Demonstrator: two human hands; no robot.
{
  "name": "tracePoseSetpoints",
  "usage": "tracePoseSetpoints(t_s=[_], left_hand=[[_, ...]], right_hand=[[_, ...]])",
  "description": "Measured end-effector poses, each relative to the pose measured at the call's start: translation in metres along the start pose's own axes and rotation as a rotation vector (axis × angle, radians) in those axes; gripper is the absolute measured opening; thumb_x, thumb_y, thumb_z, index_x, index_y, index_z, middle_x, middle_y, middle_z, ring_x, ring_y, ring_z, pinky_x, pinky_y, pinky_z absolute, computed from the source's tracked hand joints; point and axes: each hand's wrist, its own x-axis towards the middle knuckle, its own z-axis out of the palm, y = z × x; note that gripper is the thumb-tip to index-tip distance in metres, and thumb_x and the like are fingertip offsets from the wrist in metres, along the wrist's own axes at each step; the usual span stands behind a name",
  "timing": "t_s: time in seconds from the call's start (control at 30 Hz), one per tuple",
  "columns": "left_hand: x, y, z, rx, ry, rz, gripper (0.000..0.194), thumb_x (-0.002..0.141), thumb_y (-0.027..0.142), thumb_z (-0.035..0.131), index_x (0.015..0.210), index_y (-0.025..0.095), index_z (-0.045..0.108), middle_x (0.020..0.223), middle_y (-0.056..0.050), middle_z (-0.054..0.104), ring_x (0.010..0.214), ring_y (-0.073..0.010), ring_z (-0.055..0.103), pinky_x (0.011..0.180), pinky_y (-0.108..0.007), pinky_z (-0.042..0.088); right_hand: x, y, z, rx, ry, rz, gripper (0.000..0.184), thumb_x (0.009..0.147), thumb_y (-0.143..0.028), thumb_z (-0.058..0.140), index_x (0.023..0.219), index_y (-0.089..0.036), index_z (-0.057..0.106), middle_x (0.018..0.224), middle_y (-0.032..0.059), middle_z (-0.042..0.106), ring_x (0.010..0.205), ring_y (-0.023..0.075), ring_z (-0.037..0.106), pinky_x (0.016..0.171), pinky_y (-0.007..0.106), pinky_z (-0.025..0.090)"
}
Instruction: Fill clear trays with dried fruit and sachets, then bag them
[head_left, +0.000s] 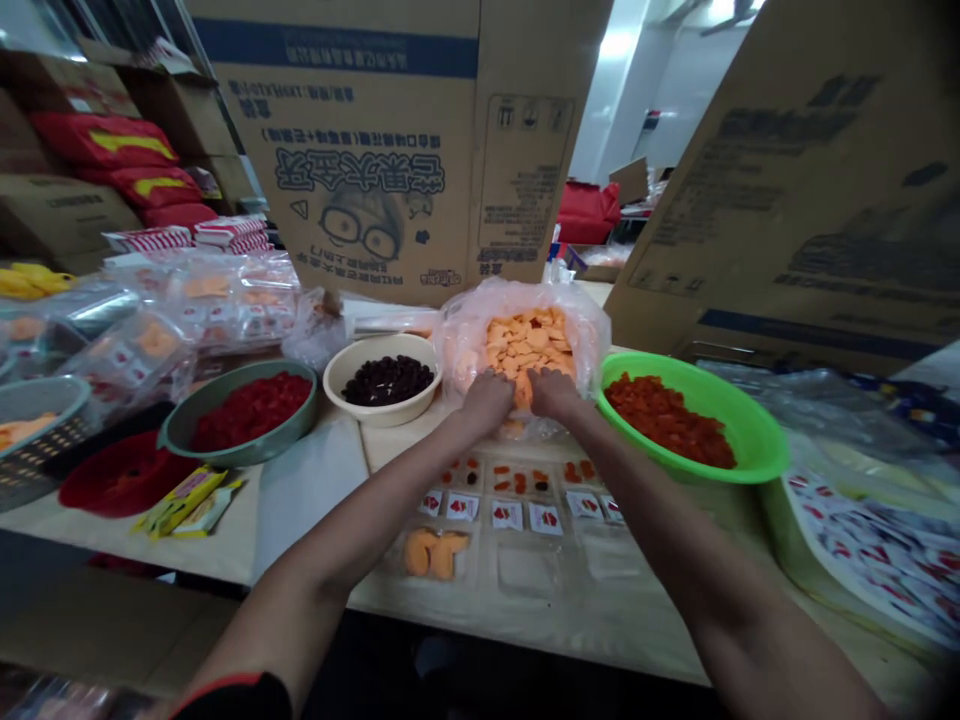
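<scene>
A clear plastic bag stands open in front of me, full of flat orange snack pieces. At its front edge, my left hand has its fingers bent down onto the pieces. Close beside it, my right hand is also curled onto them, with orange showing between the hands. The fingertips are partly hidden. Below my arms lie clear plastic trays with several compartments. Some hold small red-orange and dark pieces, others white printed sachets. One front compartment holds larger orange pieces.
Left are a cream bowl of dark fruit, a grey-green bowl of red pieces, and yellow wrapped bars. A green basin of orange-red pieces and a tub of sachets stand right. Large cardboard boxes rise behind.
</scene>
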Motion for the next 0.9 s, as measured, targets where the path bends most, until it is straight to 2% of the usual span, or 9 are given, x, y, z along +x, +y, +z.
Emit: tracePoseSetpoints(t_s=[0.13,0.2,0.27,0.4,0.5,0.63,0.73,0.83,0.9], left_hand=[[0.027,-0.006,0.013,-0.006,-0.030,-0.066,0.020,0.086,0.008,0.056,0.097,0.010,0.072,0.103,-0.018,0.072,0.110,-0.0305,0.064,0.096,-0.040,0.047],[0.034,-0.016,0.008,-0.035,-0.031,-0.104,0.020,0.085,0.011,0.058,0.101,0.014,0.070,0.100,-0.014,0.073,0.099,-0.0268,0.067,0.087,-0.034,0.050],[0.041,-0.024,0.000,-0.064,0.012,-0.142,0.029,0.086,0.015,0.056,0.114,0.016,0.065,0.108,-0.012,0.072,0.099,-0.0246,0.068,0.082,-0.031,0.051],[0.063,-0.030,-0.010,-0.076,0.131,-0.178,0.041,0.092,0.013,0.042,0.132,0.015,0.051,0.131,-0.017,0.061,0.116,-0.0260,0.061,0.092,-0.034,0.049],[0.077,-0.030,-0.004,-0.083,0.126,-0.188,0.037,0.093,0.015,0.043,0.129,0.016,0.053,0.128,-0.019,0.062,0.118,-0.0276,0.060,0.096,-0.037,0.047],[0.083,-0.034,0.005,-0.138,0.117,-0.193,0.031,0.089,0.013,0.050,0.119,0.014,0.060,0.111,-0.018,0.068,0.109,-0.0292,0.064,0.093,-0.039,0.048],[0.077,-0.040,0.003,-0.236,0.158,-0.178,0.022,0.088,0.016,0.055,0.109,0.015,0.063,0.105,-0.014,0.069,0.107,-0.0284,0.064,0.090,-0.038,0.049],[0.061,-0.038,0.000,-0.356,0.190,-0.155,0.017,0.088,0.022,0.058,0.103,0.017,0.062,0.100,-0.007,0.070,0.100,-0.0225,0.065,0.086,-0.033,0.051],[0.042,-0.030,0.002,-0.644,0.178,-0.161,0.018,0.088,0.023,0.060,0.104,0.016,0.061,0.095,-0.004,0.070,0.090,-0.0189,0.067,0.081,-0.030,0.054]], right_hand=[[0.018,0.000,0.020,-0.017,0.004,0.003,0.044,0.084,-0.017,0.061,0.127,-0.008,0.061,0.130,0.0226,0.059,0.119,0.0323,0.058,0.102,0.044,0.040],[0.026,0.001,0.023,-0.001,0.006,0.023,0.041,0.083,-0.018,0.063,0.123,-0.009,0.062,0.124,0.0216,0.063,0.115,0.0312,0.061,0.101,0.044,0.042],[0.035,0.003,0.018,0.029,0.025,0.052,0.044,0.082,-0.020,0.065,0.124,-0.009,0.060,0.121,0.0209,0.064,0.114,0.0306,0.061,0.097,0.041,0.045],[0.054,0.005,-0.001,0.093,0.150,0.144,0.066,0.088,-0.024,0.062,0.147,-0.008,0.038,0.134,0.0269,0.054,0.122,0.0341,0.056,0.094,0.039,0.046],[0.061,0.004,-0.011,0.177,0.172,0.197,0.078,0.088,-0.020,0.063,0.156,-0.012,0.025,0.136,0.0298,0.052,0.123,0.0363,0.056,0.097,0.043,0.045],[0.064,0.010,-0.017,0.284,0.162,0.223,0.067,0.082,-0.016,0.068,0.144,-0.009,0.043,0.132,0.0285,0.057,0.119,0.0344,0.060,0.097,0.039,0.046],[0.058,0.022,-0.024,0.405,0.171,0.255,0.055,0.077,-0.016,0.069,0.129,-0.007,0.056,0.122,0.0242,0.065,0.113,0.0318,0.063,0.091,0.033,0.047],[0.033,0.036,-0.031,0.572,0.178,0.260,0.027,0.082,-0.021,0.060,0.105,-0.010,0.066,0.098,0.0159,0.072,0.094,0.0260,0.067,0.079,0.029,0.048],[0.004,0.044,-0.027,0.685,0.169,0.251,0.022,0.086,-0.027,0.051,0.094,-0.012,0.065,0.078,0.0086,0.069,0.075,0.0199,0.066,0.068,0.026,0.048]])
